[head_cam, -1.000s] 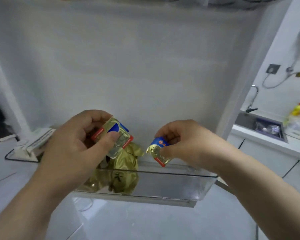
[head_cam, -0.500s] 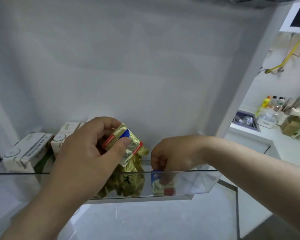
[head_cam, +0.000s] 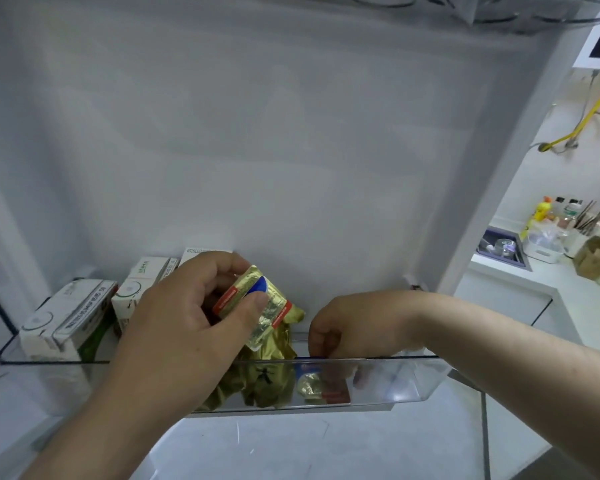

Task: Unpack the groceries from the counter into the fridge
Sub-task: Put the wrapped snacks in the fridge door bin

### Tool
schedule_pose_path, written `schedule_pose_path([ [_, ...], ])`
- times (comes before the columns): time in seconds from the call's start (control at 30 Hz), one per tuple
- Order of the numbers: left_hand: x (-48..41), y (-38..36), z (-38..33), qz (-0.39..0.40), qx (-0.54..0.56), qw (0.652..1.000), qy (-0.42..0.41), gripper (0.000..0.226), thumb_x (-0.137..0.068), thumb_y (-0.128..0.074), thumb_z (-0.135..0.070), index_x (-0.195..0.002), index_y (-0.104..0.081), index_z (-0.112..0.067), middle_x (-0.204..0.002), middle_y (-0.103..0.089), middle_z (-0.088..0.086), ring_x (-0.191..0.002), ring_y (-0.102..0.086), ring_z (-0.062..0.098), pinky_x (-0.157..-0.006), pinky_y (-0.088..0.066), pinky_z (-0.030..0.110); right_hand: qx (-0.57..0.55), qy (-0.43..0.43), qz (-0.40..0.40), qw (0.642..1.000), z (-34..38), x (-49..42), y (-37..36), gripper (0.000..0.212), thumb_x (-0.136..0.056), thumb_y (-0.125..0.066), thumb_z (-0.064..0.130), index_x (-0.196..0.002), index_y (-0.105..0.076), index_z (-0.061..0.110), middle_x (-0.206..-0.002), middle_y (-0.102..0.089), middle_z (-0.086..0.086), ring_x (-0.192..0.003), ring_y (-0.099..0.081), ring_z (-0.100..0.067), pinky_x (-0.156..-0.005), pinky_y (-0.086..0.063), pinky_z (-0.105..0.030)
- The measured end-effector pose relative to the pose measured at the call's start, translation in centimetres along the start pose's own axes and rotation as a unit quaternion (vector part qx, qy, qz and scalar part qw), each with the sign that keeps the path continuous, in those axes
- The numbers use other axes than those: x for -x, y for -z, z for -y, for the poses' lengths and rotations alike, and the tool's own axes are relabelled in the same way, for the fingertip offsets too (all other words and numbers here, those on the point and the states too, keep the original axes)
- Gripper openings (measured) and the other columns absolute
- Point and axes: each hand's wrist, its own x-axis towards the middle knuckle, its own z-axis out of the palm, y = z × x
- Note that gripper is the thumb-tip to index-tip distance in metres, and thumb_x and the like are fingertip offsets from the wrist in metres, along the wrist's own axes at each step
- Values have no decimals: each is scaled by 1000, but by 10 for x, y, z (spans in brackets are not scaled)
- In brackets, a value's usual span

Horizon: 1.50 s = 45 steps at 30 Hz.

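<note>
I face the inside of the open fridge door. My left hand [head_cam: 191, 317] pinches small gold foil butter packets [head_cam: 257, 306] with red and blue print, held above the clear door bin [head_cam: 413, 379]. My right hand [head_cam: 357, 327] reaches down into that bin, fingers curled on another small gold and blue butter packet [head_cam: 317, 386] that sits on the bin floor. Its fingertips are partly hidden behind the bin wall. A crumpled gold foil bag [head_cam: 264, 372] stands in the bin between my hands.
Several white cartons [head_cam: 70, 313] stand in the left part of the door shelf. The kitchen counter [head_cam: 548, 275] with a sink [head_cam: 499, 245], bottles and a brown paper bag [head_cam: 596, 258] lies to the right, beyond the door edge.
My right hand went down from above the bin into it with its butter packet, which now rests on the bin floor. My left hand barely moved. The view tilted slightly upward.
</note>
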Motion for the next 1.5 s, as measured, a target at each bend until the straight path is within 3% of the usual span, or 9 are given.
schedule_pose_path([
  [0.13,-3,0,1,11,22,1000,7,27,-69,-65,-45,-95,-61,-47,-84,-72,-19,-64,-67,7,-64,-55,36,5,2,-1,1000,-1,-4,-1,14,-82,-75,22,-85,-65,30,-85,-72,11,-75,-70,-7,-56,-44,-10],
  [0.23,-5,2,0,28,36,999,15,30,-67,-65,-45,-97,-62,-49,-84,-73,-18,-64,-67,10,-62,-54,31,22,4,-34,999,3,6,4,11,-84,-71,31,-94,-67,29,-91,-73,9,-77,-71,-9,-62,-50,-18],
  [0.3,-6,4,-2,38,49,998,21,26,-71,-70,-44,-95,-61,-49,-82,-73,-16,-65,-67,8,-60,-54,25,4,26,-140,990,7,17,10,12,-88,-67,31,-98,-69,25,-92,-74,2,-76,-71,-12,-72,-57,-29],
  [0.43,-8,5,-4,53,84,994,39,21,-75,-75,-50,-88,-61,-41,-78,-74,-7,-64,-67,11,-59,-52,29,-321,174,-294,884,22,39,-2,9,-86,-70,10,-93,-71,16,-90,-75,-4,-74,-70,-15,-74,-58,-32],
  [0.63,-9,5,-2,71,111,991,29,21,-66,-68,-46,-86,-61,-41,-84,-75,-4,-77,-69,20,-72,-56,46,-394,203,-345,827,35,37,-34,23,-78,-79,5,-92,-72,21,-95,-75,-1,-82,-71,-17,-77,-60,-32],
  [0.8,-10,8,-3,113,125,986,18,25,-65,-73,-44,-88,-64,-37,-87,-75,-3,-74,-68,15,-64,-54,30,-397,197,-353,824,43,33,-34,35,-79,-77,-3,-96,-66,26,-90,-75,4,-77,-71,-15,-75,-61,-34],
  [0.97,-12,13,1,161,112,980,24,48,-46,-80,-45,-92,-67,-42,-94,-74,-3,-80,-71,19,-68,-58,35,-409,173,-349,825,43,32,-31,32,-86,-68,-3,-102,-63,25,-89,-74,2,-73,-70,-15,-66,-60,-31],
  [1.17,-10,11,0,129,71,989,2,34,-61,-76,-26,-91,-68,-40,-88,-74,-4,-76,-70,18,-66,-59,40,-367,182,-328,851,42,31,-32,48,-87,-65,-3,-103,-69,42,-96,-74,5,-75,-70,-16,-79,-61,-44],
  [1.5,-11,11,3,130,22,991,-9,38,-51,-74,-42,-88,-64,-41,-82,-72,-8,-73,-69,15,-67,-60,42,-359,172,-301,867,40,31,-32,21,-83,-75,6,-93,-70,23,-91,-77,3,-86,-73,-14,-80,-60,-35],
])
